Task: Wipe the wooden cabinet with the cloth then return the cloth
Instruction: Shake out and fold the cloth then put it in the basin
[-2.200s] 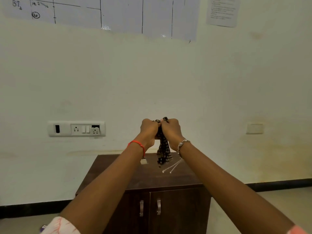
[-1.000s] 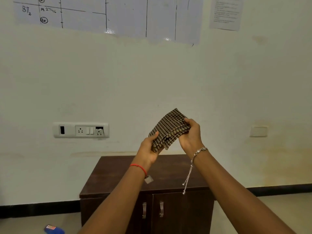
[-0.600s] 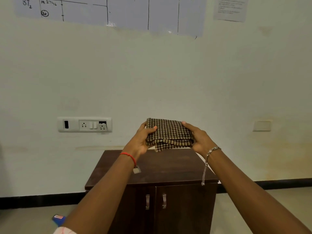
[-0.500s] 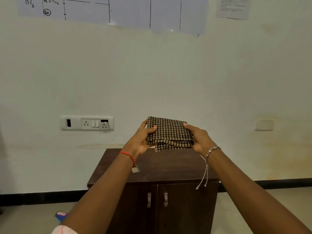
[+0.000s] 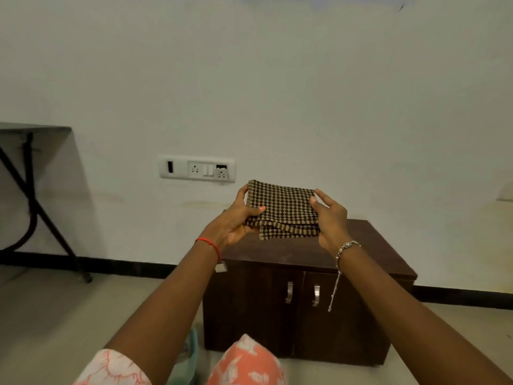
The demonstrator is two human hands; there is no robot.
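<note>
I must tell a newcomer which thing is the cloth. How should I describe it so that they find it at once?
Look at the dark wooden cabinet against the white wall. Seen just above its top, the left hand and the right hand hold a folded cloth between them. Unlike the plain wall and cabinet, it has small black and tan checks with a striped edge.

Arms outstretched; left hand (image 5: pixel 234 219) pinches the cloth (image 5: pixel 283 208) at 9 o'clock, right hand (image 5: pixel 331 219) at 3 (thumbs on top).
</note>
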